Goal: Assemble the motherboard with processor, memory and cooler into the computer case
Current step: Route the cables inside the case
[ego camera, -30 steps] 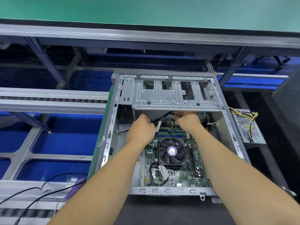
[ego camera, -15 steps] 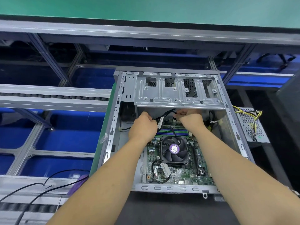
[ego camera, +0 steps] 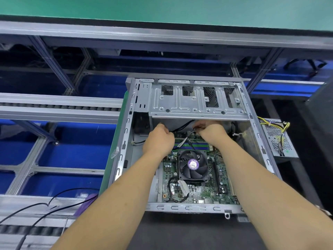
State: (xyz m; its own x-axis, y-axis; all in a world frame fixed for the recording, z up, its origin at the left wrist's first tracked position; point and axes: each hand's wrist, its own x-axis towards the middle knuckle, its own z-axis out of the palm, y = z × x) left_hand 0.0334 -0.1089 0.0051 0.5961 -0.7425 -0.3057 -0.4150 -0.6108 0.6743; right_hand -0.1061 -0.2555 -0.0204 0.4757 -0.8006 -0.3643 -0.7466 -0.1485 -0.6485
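The open grey computer case (ego camera: 126, 134) lies flat before me, with the green motherboard (ego camera: 198, 192) inside it. On the board sits the black cooler fan (ego camera: 193, 166) with a purple label, and memory sticks (ego camera: 196, 145) lie just beyond it. My left hand (ego camera: 159, 139) and my right hand (ego camera: 212, 132) reach in under the drive bay bracket (ego camera: 194, 103). Both are curled round a thin black cable (ego camera: 182, 128) that runs between them above the memory. The fingertips are hidden.
A power supply (ego camera: 277, 139) with yellow and black wires sits outside the case at the right. Black cables (ego camera: 45, 206) trail over the roller conveyor at lower left. Aluminium frame rails and blue bins lie to the left and behind.
Both hands stay at the same spot under the drive bay, working the black cable. The view has shifted slightly; the case has not moved.
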